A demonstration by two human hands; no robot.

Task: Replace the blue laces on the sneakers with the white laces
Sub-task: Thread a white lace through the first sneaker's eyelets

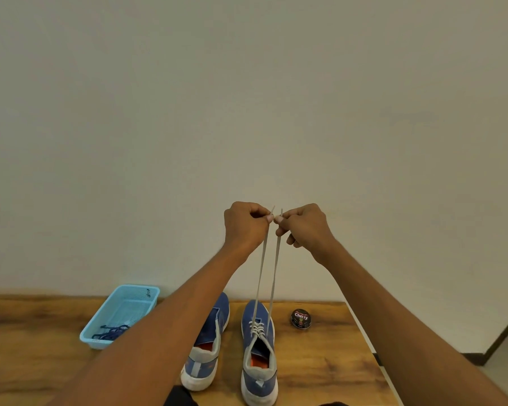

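Two blue sneakers stand side by side on the wooden table (320, 370), toes toward the wall. The right sneaker (258, 356) has a white lace (261, 276) threaded through its lower eyelets, and both lace ends rise straight up, taut. My left hand (245, 227) pinches one end near its tip. My right hand (305, 227) pinches the other end, close beside the left hand, high above the shoe. The left sneaker (207, 347) shows no lace and is partly hidden by my left forearm. Dark blue laces (110, 332) lie in the light blue basket (100, 319).
The basket sits at the left of the table near the wall. A small round black polish tin (301, 318) sits to the right of the sneakers. The table's right edge runs close to the tin, with floor beyond it.
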